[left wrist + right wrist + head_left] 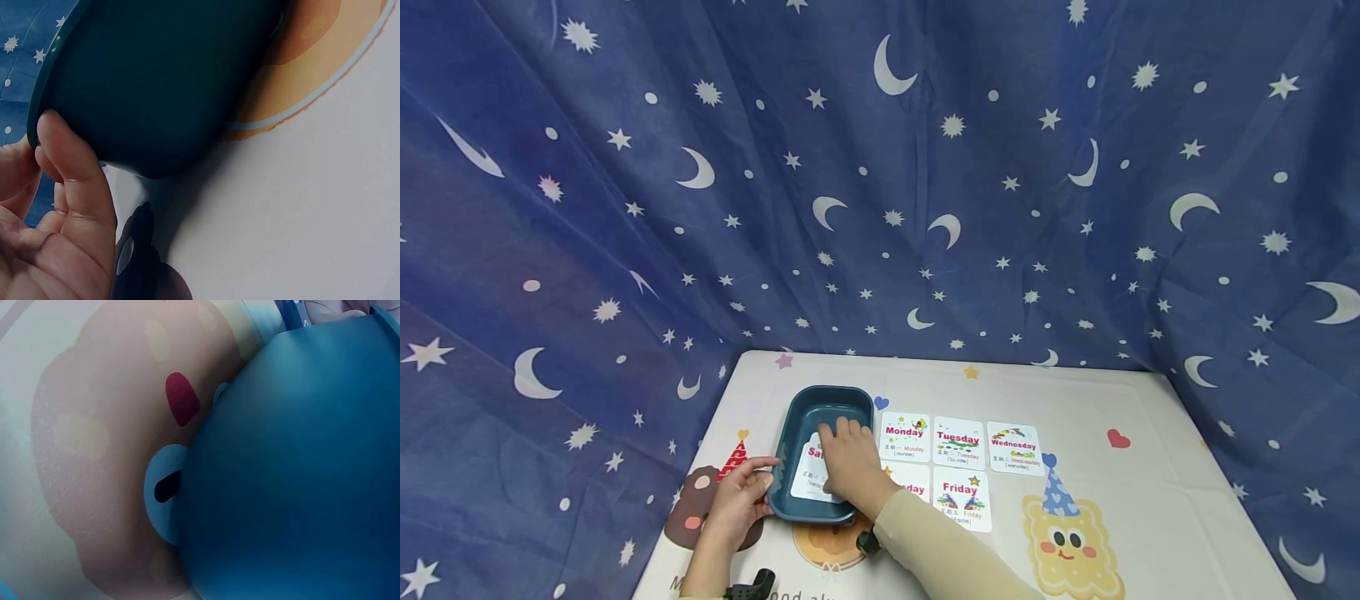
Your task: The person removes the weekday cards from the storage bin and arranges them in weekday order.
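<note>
A dark teal plastic tray (781, 467) stands on the table. My left hand (741, 500) grips its left wall, thumb at the rim; in the left wrist view, curled fingers (78, 169) press the outside below the rim. Inside the tray lies a white square card (808, 479), its red heading starting "Sa". My right hand (853, 462) reaches over the tray's right side and covers the card's right part, fingers pointing to the far end. Whether it pinches the card I cannot tell. The right wrist view shows mostly the tray's outer wall (300, 462).
Right of the tray lie weekday cards: Monday (905, 437), Tuesday (958, 443) and Wednesday (1015, 448) in the far row. Nearer are a partly covered card (913, 478) ending "sday" and Friday (961, 498). A starry blue curtain (925, 208) hangs behind the cartoon-printed table (1150, 483).
</note>
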A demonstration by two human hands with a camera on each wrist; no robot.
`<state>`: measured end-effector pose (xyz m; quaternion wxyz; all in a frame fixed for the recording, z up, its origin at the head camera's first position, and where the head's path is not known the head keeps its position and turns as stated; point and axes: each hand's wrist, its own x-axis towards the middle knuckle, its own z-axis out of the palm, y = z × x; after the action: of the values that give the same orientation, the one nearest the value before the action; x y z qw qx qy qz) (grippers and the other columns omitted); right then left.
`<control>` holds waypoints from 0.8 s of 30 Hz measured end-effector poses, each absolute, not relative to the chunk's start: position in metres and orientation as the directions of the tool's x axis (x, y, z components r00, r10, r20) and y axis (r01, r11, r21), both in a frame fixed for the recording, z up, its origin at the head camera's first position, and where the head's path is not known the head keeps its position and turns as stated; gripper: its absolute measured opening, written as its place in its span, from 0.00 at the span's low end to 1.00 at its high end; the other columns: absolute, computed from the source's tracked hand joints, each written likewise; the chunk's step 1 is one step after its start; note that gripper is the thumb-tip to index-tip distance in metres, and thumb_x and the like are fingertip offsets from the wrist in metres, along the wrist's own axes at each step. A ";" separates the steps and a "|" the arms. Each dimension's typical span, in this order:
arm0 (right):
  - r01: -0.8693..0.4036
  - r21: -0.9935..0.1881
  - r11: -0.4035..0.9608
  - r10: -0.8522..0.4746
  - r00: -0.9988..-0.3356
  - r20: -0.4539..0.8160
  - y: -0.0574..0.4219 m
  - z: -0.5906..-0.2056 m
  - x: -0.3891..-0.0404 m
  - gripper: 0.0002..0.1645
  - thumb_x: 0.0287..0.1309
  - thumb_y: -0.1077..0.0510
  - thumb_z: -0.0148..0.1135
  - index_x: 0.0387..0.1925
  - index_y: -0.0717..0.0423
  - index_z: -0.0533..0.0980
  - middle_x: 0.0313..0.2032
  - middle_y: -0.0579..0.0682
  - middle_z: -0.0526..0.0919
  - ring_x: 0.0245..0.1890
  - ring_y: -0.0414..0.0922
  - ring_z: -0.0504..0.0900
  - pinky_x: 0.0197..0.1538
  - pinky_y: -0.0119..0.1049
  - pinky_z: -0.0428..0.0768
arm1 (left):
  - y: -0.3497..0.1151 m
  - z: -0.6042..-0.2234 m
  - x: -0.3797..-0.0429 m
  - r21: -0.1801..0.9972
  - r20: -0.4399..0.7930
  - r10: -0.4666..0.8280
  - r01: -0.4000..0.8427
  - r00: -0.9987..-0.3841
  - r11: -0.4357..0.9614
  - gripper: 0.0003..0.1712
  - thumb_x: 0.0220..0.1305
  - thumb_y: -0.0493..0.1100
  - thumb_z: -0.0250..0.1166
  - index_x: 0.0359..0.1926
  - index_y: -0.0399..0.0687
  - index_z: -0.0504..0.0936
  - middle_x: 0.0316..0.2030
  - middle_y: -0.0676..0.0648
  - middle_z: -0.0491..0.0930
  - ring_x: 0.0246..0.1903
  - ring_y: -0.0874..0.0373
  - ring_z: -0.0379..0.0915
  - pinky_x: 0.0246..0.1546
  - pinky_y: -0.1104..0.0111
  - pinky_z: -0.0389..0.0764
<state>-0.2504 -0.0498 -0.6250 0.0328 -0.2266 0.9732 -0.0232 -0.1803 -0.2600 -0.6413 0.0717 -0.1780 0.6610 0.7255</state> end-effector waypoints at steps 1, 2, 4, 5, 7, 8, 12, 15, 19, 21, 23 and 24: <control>-0.440 -0.059 0.896 -0.443 -0.895 -0.052 -0.050 -0.625 -0.250 0.64 0.41 0.32 0.87 0.77 0.44 0.67 0.63 0.52 0.76 0.55 0.48 0.72 0.57 0.41 0.76 | -0.260 -0.641 -0.180 0.933 -0.354 -0.131 -0.340 -0.926 -0.116 0.21 0.77 0.30 0.58 0.67 0.34 0.77 0.35 0.46 0.80 0.28 0.56 0.77 0.28 0.65 0.84; -0.441 -0.059 0.896 -0.444 -0.895 -0.049 -0.050 -0.626 -0.250 0.64 0.41 0.32 0.87 0.77 0.44 0.67 0.63 0.52 0.76 0.55 0.48 0.72 0.57 0.41 0.76 | -0.260 -0.641 -0.180 0.933 -0.354 -0.130 -0.341 -0.926 -0.115 0.21 0.77 0.30 0.58 0.68 0.34 0.77 0.35 0.46 0.80 0.28 0.56 0.77 0.28 0.65 0.84; -0.443 -0.060 0.895 -0.445 -0.894 -0.045 -0.049 -0.626 -0.250 0.64 0.40 0.31 0.87 0.76 0.45 0.68 0.63 0.52 0.76 0.56 0.48 0.72 0.57 0.41 0.76 | -0.260 -0.641 -0.180 0.933 -0.355 -0.130 -0.343 -0.926 -0.111 0.21 0.77 0.30 0.58 0.68 0.34 0.77 0.36 0.46 0.79 0.28 0.56 0.76 0.28 0.65 0.84; -0.444 -0.059 0.894 -0.447 -0.894 -0.042 -0.049 -0.627 -0.250 0.64 0.40 0.31 0.87 0.76 0.45 0.68 0.62 0.52 0.76 0.56 0.48 0.72 0.56 0.41 0.76 | -0.260 -0.641 -0.180 0.933 -0.356 -0.131 -0.343 -0.925 -0.109 0.21 0.77 0.30 0.58 0.68 0.34 0.77 0.35 0.47 0.79 0.28 0.56 0.76 0.28 0.65 0.84; -0.448 -0.058 0.892 -0.450 -0.892 -0.035 -0.049 -0.627 -0.250 0.63 0.40 0.31 0.87 0.75 0.45 0.68 0.62 0.51 0.76 0.56 0.48 0.72 0.56 0.41 0.76 | -0.260 -0.642 -0.181 0.934 -0.354 -0.131 -0.342 -0.926 -0.107 0.21 0.77 0.30 0.58 0.68 0.34 0.77 0.36 0.46 0.79 0.28 0.56 0.76 0.28 0.65 0.84; -0.449 -0.058 0.892 -0.451 -0.892 -0.032 -0.049 -0.628 -0.250 0.63 0.40 0.31 0.87 0.75 0.44 0.69 0.62 0.51 0.76 0.56 0.48 0.72 0.55 0.41 0.75 | -0.260 -0.642 -0.181 0.934 -0.353 -0.131 -0.341 -0.926 -0.106 0.21 0.77 0.30 0.58 0.67 0.34 0.77 0.36 0.46 0.80 0.28 0.56 0.76 0.28 0.65 0.84; -0.457 -0.059 0.888 -0.459 -0.888 -0.023 -0.049 -0.629 -0.250 0.61 0.41 0.31 0.87 0.74 0.44 0.70 0.62 0.51 0.76 0.56 0.48 0.71 0.55 0.41 0.75 | -0.260 -0.643 -0.181 0.933 -0.356 -0.137 -0.344 -0.924 -0.105 0.20 0.77 0.29 0.58 0.66 0.35 0.78 0.37 0.45 0.81 0.28 0.56 0.77 0.28 0.65 0.84; -0.463 -0.055 0.885 -0.464 -0.885 -0.020 -0.049 -0.629 -0.250 0.61 0.42 0.30 0.86 0.75 0.44 0.70 0.62 0.51 0.76 0.56 0.48 0.71 0.56 0.41 0.76 | -0.259 -0.643 -0.181 0.932 -0.360 -0.142 -0.348 -0.922 -0.102 0.20 0.77 0.29 0.58 0.66 0.36 0.79 0.37 0.45 0.81 0.28 0.56 0.77 0.29 0.65 0.84; -0.470 -0.060 0.881 -0.471 -0.882 -0.009 -0.048 -0.628 -0.249 0.60 0.43 0.31 0.86 0.74 0.44 0.70 0.62 0.51 0.76 0.56 0.49 0.71 0.56 0.41 0.76 | -0.259 -0.643 -0.180 0.934 -0.355 -0.140 -0.344 -0.925 -0.094 0.20 0.77 0.30 0.57 0.65 0.36 0.79 0.37 0.44 0.81 0.28 0.56 0.77 0.28 0.66 0.84; -0.475 -0.071 0.877 -0.476 -0.879 0.004 -0.047 -0.629 -0.249 0.59 0.43 0.32 0.86 0.74 0.44 0.70 0.62 0.51 0.76 0.55 0.48 0.71 0.56 0.40 0.76 | -0.260 -0.643 -0.180 0.937 -0.348 -0.137 -0.339 -0.927 -0.088 0.19 0.77 0.30 0.57 0.65 0.35 0.79 0.37 0.44 0.81 0.28 0.56 0.77 0.28 0.65 0.84; -0.481 -0.082 0.873 -0.482 -0.876 0.016 -0.046 -0.629 -0.249 0.59 0.43 0.32 0.86 0.74 0.43 0.70 0.61 0.51 0.76 0.54 0.48 0.71 0.54 0.40 0.76 | -0.260 -0.643 -0.180 0.937 -0.347 -0.138 -0.337 -0.928 -0.088 0.19 0.77 0.30 0.58 0.64 0.36 0.80 0.37 0.44 0.81 0.28 0.56 0.77 0.28 0.65 0.84; -0.485 -0.084 0.871 -0.485 -0.874 0.018 -0.045 -0.630 -0.249 0.58 0.44 0.33 0.86 0.74 0.43 0.70 0.60 0.50 0.76 0.54 0.48 0.70 0.54 0.39 0.76 | -0.260 -0.643 -0.180 0.938 -0.346 -0.137 -0.336 -0.928 -0.090 0.18 0.77 0.30 0.58 0.64 0.36 0.80 0.37 0.43 0.81 0.28 0.56 0.77 0.28 0.65 0.84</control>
<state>-0.2492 -0.0450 -0.6300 0.0018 -0.2508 0.9671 -0.0429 -0.1800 -0.2600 -0.6432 0.0692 -0.1763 0.6709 0.7169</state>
